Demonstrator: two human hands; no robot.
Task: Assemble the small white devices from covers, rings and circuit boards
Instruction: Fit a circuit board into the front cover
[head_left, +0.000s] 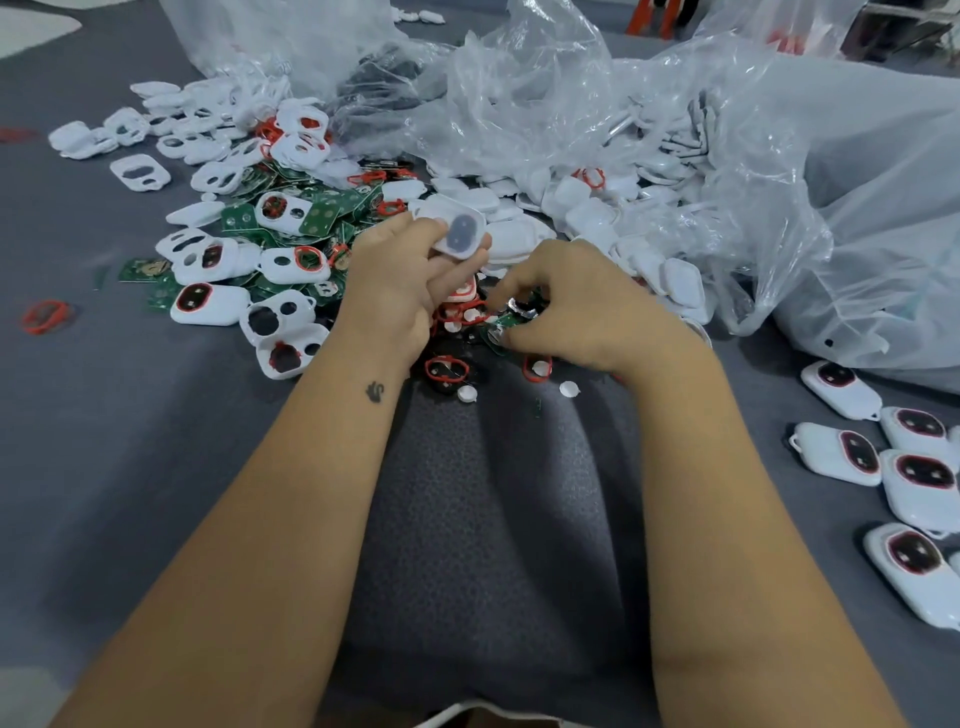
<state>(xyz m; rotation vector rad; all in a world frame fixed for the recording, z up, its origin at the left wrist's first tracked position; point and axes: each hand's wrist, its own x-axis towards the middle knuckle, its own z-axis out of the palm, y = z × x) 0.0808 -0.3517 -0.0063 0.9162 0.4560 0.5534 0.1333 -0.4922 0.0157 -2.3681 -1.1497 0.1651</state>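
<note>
My left hand (400, 291) pinches a white cover (458, 234) with a dark oval opening, held above the pile. My right hand (576, 306) reaches down into loose parts, and its fingertips pinch a green circuit board (503, 328). Red rings (447, 368) and small white round caps (569, 388) lie just below both hands. White covers (208, 304) and green boards (327, 215) are heaped to the left. Several assembled white devices (841, 388) with red-ringed dark windows lie at the right.
Crumpled clear plastic bags (727, 156) holding more white parts fill the back and right. A lone red ring (45, 316) lies at far left. Everything rests on a grey cloth (156, 467), which folds up over my lap (493, 519).
</note>
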